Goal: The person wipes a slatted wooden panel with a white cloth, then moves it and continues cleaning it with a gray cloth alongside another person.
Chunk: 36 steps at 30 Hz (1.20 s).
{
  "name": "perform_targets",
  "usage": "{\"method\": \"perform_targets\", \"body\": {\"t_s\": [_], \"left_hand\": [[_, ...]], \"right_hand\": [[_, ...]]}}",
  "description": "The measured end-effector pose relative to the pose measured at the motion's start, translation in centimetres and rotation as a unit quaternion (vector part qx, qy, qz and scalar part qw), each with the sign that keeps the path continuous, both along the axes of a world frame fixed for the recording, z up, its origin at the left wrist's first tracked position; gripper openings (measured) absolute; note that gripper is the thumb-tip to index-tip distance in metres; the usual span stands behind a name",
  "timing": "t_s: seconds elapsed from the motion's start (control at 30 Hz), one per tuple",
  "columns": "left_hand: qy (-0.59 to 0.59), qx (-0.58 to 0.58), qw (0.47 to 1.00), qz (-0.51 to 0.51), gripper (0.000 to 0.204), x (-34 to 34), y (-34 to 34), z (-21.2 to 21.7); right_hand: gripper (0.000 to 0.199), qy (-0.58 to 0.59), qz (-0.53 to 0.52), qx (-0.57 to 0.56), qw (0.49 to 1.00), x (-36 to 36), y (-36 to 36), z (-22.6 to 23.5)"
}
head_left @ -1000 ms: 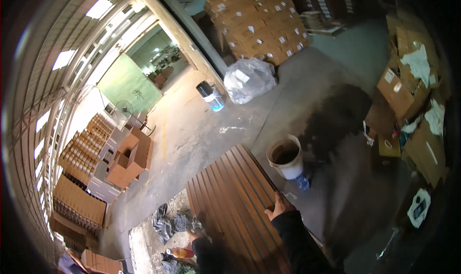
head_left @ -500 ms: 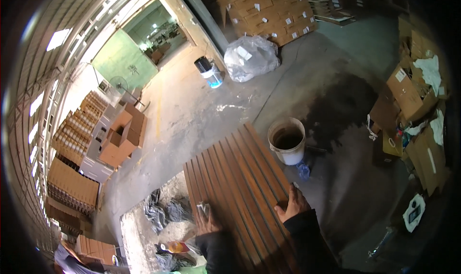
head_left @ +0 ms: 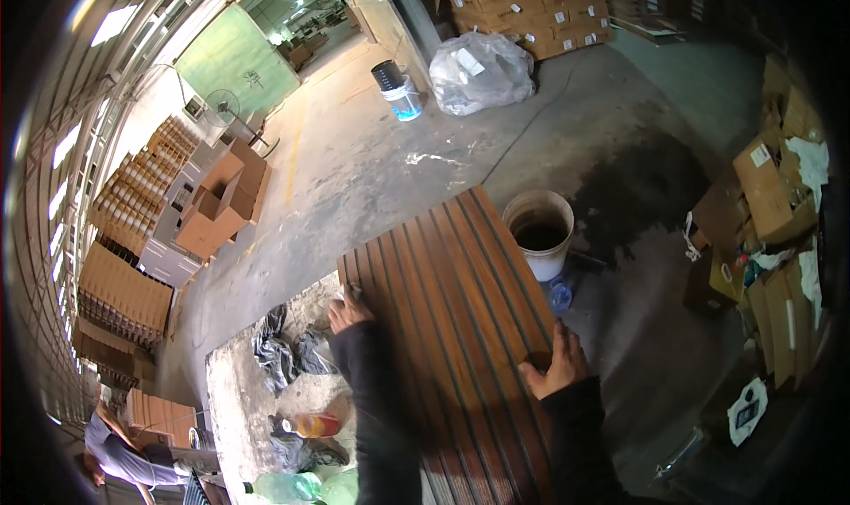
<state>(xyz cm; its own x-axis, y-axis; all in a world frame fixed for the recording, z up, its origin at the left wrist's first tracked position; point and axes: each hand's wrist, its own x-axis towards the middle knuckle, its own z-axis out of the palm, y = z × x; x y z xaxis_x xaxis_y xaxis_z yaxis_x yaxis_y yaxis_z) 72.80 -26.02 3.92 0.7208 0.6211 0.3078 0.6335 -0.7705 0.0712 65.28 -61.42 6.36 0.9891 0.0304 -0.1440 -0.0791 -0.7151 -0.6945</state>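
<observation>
A brown slatted wood panel [head_left: 443, 292] with dark grooves lies before me on a worn, pale-topped work surface [head_left: 239, 372]. At its left edge, toward the far corner, is my left hand [head_left: 351, 312], its fingers curled around a small whitish piece that I cannot make out. My right hand [head_left: 560, 365] grips the panel's right edge, thumb on the slats and fingers along the outer side. Left of the panel are crumpled dark plastic or cloth pieces [head_left: 276, 350], an orange-red bottle [head_left: 314, 425] and a pale green plastic bottle [head_left: 285, 487].
A white bucket [head_left: 544, 262] stands on the floor beyond the panel's right edge, with a blue bottle [head_left: 560, 294] beside it. Torn cardboard [head_left: 770, 195] is heaped at right. Farther off are a filled plastic bag [head_left: 478, 73] and stacked cartons [head_left: 531, 14]. Another person [head_left: 124, 452] is at lower left.
My left hand has slid along the panel to its far left edge, the arm reaching farther out. My right hand still holds the right edge. The view has shifted, showing more of the lower left.
</observation>
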Motion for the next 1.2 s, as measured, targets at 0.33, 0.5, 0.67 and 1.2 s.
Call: {"method": "perform_targets", "body": {"t_s": [0.33,0.5,0.67,1.2], "left_hand": [[-0.085,-0.038,0.987,-0.130,0.042,-9.7,-11.4,0.6],[-0.106,-0.058,0.976,-0.181,0.047,-9.8,-10.4,0.2],[-0.114,-0.132,0.965,-0.194,0.039,-9.5,-10.8,1.0],[-0.221,-0.244,0.914,-0.237,0.018,-10.2,-11.0,2.5]], "right_hand": [[0.087,0.003,-0.004,-0.084,0.996,0.2,0.3,-0.6],[0.089,0.036,-0.009,-0.075,0.997,0.8,1.0,0.0],[0.086,-0.005,-0.001,-0.118,0.993,0.8,0.5,-0.6],[0.085,0.013,0.025,-0.055,0.998,1.0,0.3,-0.5]]}}
